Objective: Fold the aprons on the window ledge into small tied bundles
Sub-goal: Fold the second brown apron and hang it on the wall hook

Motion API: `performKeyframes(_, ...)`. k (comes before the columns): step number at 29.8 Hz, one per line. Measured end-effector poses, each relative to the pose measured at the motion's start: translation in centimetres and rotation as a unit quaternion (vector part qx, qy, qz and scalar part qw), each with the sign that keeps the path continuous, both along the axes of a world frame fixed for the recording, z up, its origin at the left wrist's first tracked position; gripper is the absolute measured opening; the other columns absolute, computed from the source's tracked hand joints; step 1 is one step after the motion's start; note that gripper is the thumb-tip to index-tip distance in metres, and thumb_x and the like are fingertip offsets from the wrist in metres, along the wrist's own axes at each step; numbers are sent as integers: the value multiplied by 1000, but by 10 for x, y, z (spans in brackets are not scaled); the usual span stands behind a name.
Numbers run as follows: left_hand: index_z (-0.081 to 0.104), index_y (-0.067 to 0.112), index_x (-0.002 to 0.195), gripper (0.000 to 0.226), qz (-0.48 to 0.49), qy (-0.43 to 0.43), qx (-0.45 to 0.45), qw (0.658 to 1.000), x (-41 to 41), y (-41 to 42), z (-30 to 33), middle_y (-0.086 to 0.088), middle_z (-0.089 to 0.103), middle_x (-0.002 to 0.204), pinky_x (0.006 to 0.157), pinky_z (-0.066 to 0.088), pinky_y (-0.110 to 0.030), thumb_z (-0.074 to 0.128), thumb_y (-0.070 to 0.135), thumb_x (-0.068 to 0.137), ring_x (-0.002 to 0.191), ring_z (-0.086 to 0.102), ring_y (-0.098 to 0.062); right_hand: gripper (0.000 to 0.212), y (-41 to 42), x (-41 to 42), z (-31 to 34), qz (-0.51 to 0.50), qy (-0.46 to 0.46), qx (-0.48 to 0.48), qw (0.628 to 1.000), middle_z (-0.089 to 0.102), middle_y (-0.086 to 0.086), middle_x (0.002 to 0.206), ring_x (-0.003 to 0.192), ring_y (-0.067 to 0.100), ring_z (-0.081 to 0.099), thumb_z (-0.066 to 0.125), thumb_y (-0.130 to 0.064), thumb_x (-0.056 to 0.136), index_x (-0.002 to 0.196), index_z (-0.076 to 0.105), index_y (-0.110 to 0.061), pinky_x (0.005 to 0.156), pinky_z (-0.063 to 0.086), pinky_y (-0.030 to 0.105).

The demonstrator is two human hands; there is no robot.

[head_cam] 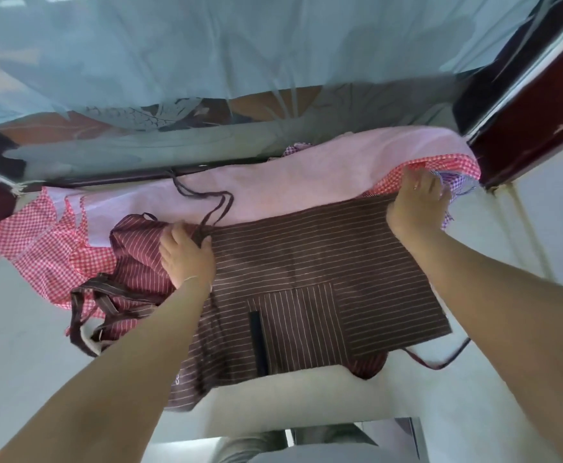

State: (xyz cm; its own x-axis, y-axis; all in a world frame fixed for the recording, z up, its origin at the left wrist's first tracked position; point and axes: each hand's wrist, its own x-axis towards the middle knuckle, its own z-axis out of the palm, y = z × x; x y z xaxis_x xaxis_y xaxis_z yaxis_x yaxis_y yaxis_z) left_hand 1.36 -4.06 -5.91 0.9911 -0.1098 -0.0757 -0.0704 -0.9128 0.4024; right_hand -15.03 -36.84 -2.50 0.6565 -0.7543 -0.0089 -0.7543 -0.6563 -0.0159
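Note:
A brown apron with thin white stripes (323, 262) lies spread over the window ledge, its lower part and pocket hanging over the front edge. My left hand (186, 259) rests on its left side and pinches the dark tie string (213, 208) near the apron's top edge. My right hand (417, 202) grips the apron's far right corner. A maroon striped apron (136, 248) is bunched under the left side, its straps (103, 299) dangling. Beneath them lie a pale pink cloth (273, 185) and a red checked apron (39, 242).
A sheer blue curtain (240, 55) hangs over the window behind the ledge. A dark red window frame (524, 111) stands at the right. A purple checked cloth (457, 182) peeks out by my right hand. The white wall (22, 345) drops below the ledge.

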Motion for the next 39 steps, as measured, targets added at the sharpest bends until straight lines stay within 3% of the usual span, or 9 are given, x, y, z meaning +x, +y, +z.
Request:
performKeyframes(4,26,17,146,63,-258,-63,80,961,-66,-12,-22,-11,23,155,115,11,-53,51,41,93,143,20,-34,50,82,-2,-23,147,-125,122,974,38,8,149,138,25,35,51,-21,94,142,37,-15,115,31,41)
performKeyframes(9,-13,31,151,87,-327,154,224,905,-109,-18,-56,4,-31,152,115,8,-62,45,57,92,144,-20,-34,63,165,-15,-75,425,76,261,863,7,-1,161,148,18,6,45,-38,98,152,15,-27,117,13,37)
performKeyframes(14,-7,34,151,89,-316,202,141,916,-87,-13,-54,6,-16,159,117,15,-52,56,50,90,147,-11,-24,74,63,-45,-93,52,118,232,964,1,6,162,148,28,4,56,-23,94,153,12,-19,118,16,49)
performKeyframes(19,33,27,145,52,-192,120,-18,974,-98,22,-48,7,23,156,116,26,-41,51,32,96,145,19,-17,59,79,-67,-81,80,-3,141,987,32,13,152,140,30,31,63,-13,88,142,39,-14,113,32,45)
performKeyframes(24,59,20,116,22,-2,57,-69,996,-106,89,-40,-1,58,121,93,50,-36,48,17,98,109,52,-17,37,204,-45,-68,349,5,346,871,50,-4,136,114,10,55,50,-16,96,131,53,-24,88,52,23)
performKeyframes(29,56,17,119,26,172,-14,-42,984,-101,154,-38,-8,53,123,90,41,-42,54,21,93,113,46,-27,57,271,-30,-88,367,101,324,866,17,-5,159,140,22,26,50,-22,97,149,29,-23,106,41,39)
performKeyframes(32,36,14,138,57,360,107,-2,927,-96,193,-44,-15,35,143,103,32,-49,61,30,90,126,35,-34,63,284,-27,-91,340,133,270,891,18,-3,159,138,22,29,51,-26,97,151,21,-21,100,44,38)
performKeyframes(35,31,10,138,73,293,274,82,912,-96,209,-51,-16,37,137,104,34,-50,64,47,85,126,36,-35,71,296,-19,-90,319,162,239,902,26,0,154,135,23,32,54,-37,95,153,15,-22,94,47,36)
performKeyframes(39,50,16,110,51,172,318,39,931,-84,212,-63,-3,60,103,96,41,-46,66,54,80,106,52,-27,79,311,-10,-88,306,199,200,909,30,6,148,133,26,33,58,-42,92,153,13,-20,98,44,37)
